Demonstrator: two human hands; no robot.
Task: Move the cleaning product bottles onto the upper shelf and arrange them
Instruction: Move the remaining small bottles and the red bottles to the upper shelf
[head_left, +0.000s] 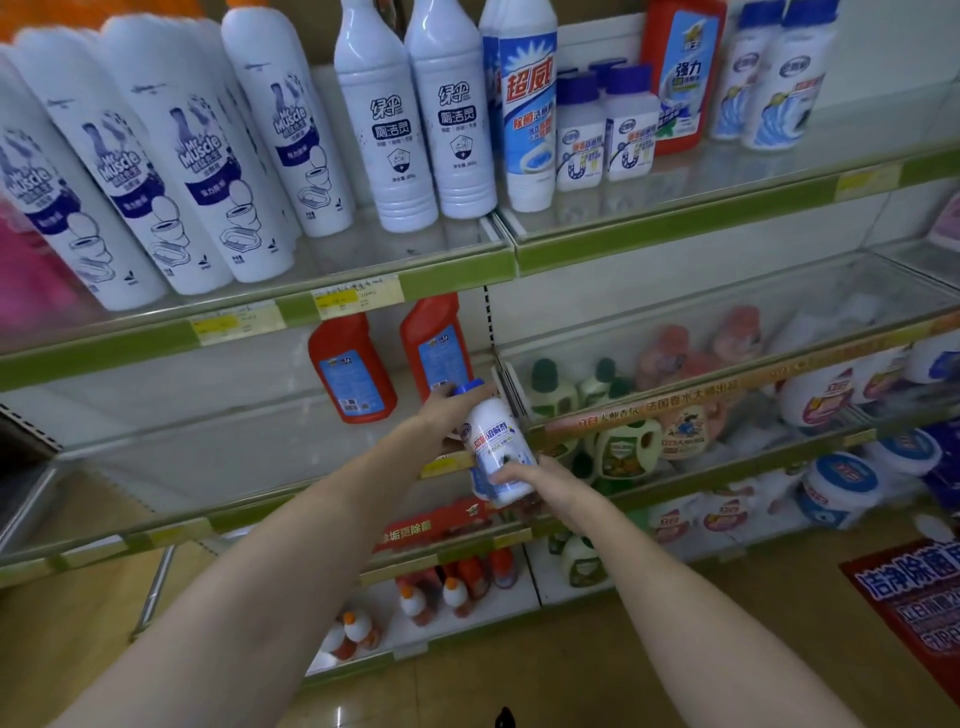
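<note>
Head view. I see a store shelving unit with green-edged glass shelves. The upper shelf (675, 205) carries, from its left edge, a row of tall white Mr Muscle bottles (171, 171), two white ribbed bottles (415, 119), a blue-and-white bottle (527, 114), two small blue-capped white bottles (605, 130), a red bottle (680, 73) behind them, and two more blue-capped bottles (774, 78) toward the right edge. On the middle shelf (156, 452), two red bottles (353, 369) stand near its back, by the divider. To the right of the divider, green-capped detergent jugs (623, 441) and white tubs (836, 488) fill the lower shelves.

In front of the middle shelf's front edge I hold one white bottle with a blue cap (496, 447), tilted with its cap toward the upper left. My left hand (441, 421) grips it near the cap end, fingers curled round it; my right hand (524, 480) grips its lower end, fingers wrapped on the base. The bottle is off any shelf, carried between both hands.
</note>
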